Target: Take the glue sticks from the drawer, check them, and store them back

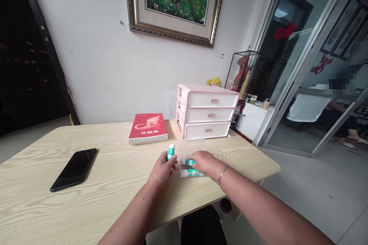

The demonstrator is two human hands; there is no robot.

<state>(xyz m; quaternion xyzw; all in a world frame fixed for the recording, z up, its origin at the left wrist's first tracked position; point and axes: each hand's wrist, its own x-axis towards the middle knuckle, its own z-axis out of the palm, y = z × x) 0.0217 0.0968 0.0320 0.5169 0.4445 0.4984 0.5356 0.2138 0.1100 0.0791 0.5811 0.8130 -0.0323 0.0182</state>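
Note:
Between the thumb and fingers of my left hand [165,166] stands a green glue stick [171,151] with a white cap, held upright above the table. My right hand [203,160] is closed over a second green glue stick [187,162], which lies sideways with its white end pointing left. Just in front of it, a third glue stick [191,173] lies parallel, seen through a clear plastic box [204,144] with its lid raised at the back. My right fingertips are partly hidden behind the hand.
A red book [148,126] lies behind my hands, beside a pink and white drawer unit [208,113]. A black phone [74,169] rests on the left of the wooden table [120,183]. Beyond the glass door, a person [342,122] sits at the right.

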